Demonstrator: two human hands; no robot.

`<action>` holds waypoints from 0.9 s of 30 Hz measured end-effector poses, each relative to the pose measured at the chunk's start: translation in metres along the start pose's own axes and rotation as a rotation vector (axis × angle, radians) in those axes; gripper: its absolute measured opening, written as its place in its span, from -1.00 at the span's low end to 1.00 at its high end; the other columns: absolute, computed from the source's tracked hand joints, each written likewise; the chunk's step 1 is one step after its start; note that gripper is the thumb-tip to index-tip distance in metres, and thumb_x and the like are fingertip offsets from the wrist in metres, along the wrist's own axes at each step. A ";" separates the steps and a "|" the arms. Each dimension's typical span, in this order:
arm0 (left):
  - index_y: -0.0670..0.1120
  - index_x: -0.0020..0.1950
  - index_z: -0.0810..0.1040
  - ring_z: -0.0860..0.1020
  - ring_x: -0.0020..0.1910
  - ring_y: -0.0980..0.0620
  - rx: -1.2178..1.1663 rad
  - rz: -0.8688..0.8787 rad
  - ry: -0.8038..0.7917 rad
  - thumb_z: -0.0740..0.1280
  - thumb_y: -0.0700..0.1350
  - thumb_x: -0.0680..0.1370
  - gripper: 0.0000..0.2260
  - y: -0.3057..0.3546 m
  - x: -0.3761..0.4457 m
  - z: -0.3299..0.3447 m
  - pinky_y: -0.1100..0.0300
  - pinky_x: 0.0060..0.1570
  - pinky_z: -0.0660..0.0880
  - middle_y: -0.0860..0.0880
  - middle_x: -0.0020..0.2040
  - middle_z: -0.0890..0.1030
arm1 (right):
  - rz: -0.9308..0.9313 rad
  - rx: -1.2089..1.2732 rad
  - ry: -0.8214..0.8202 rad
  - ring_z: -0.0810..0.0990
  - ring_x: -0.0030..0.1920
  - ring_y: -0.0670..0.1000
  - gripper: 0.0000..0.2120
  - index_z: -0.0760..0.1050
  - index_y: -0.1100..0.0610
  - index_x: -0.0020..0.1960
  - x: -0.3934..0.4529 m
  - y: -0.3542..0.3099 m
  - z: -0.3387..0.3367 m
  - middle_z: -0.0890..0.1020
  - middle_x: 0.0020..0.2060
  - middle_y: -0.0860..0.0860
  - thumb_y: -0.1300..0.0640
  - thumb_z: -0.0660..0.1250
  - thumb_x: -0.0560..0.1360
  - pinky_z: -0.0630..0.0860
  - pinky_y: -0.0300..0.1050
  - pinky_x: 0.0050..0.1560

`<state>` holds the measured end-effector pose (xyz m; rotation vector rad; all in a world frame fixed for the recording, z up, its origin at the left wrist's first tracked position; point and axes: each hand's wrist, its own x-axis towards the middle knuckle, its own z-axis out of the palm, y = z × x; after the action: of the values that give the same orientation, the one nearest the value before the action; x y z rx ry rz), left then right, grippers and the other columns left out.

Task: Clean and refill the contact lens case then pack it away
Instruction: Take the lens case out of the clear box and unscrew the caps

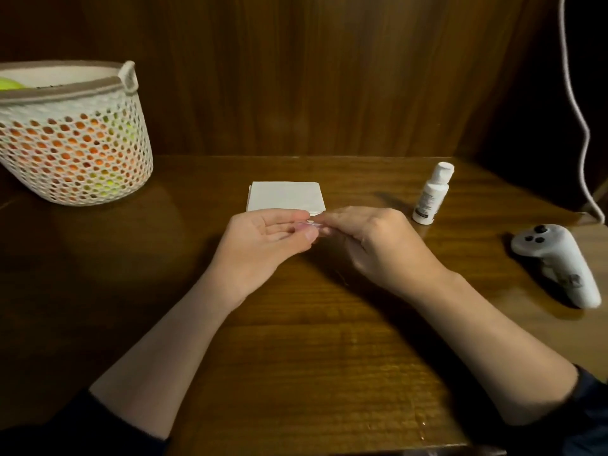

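head view | left hand [263,238] and right hand [371,238] meet above the table [312,340] — both pinch a small clear lens case [311,225] between fingertips | folded tissue [285,196] just behind | bottle [431,194] upright at right

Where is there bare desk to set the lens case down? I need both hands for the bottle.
Bare wood lies between the basket and the tissue, and in front of both hands. It is tighter on the right, between the bottle and the controller.
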<state>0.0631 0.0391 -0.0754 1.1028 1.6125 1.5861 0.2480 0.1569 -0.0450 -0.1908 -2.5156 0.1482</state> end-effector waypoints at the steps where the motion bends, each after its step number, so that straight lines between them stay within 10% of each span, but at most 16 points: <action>1: -0.06 0.28 0.71 0.75 0.16 0.01 -0.001 -0.005 0.002 0.59 -0.14 0.50 -0.66 0.000 -0.001 0.000 -0.07 0.21 0.68 0.00 0.14 0.79 | 0.001 -0.014 -0.003 0.76 0.14 0.10 -0.73 0.69 0.21 0.30 -0.001 -0.002 0.002 0.77 0.16 0.11 0.34 0.44 0.61 0.68 -0.03 0.20; 27: -0.12 0.30 0.71 0.73 0.22 -0.02 -0.113 -0.099 -0.071 0.50 -0.19 0.59 -0.72 0.009 -0.012 0.008 -0.08 0.28 0.65 -0.05 0.19 0.77 | 0.048 -0.242 -0.029 0.73 -0.09 0.24 -0.72 0.64 0.24 0.23 -0.002 -0.013 0.006 0.75 0.02 0.16 0.42 0.36 0.56 0.69 0.17 -0.19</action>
<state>0.0767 0.0314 -0.0689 0.9935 1.4890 1.5371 0.2446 0.1439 -0.0495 -0.3481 -2.5544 -0.1362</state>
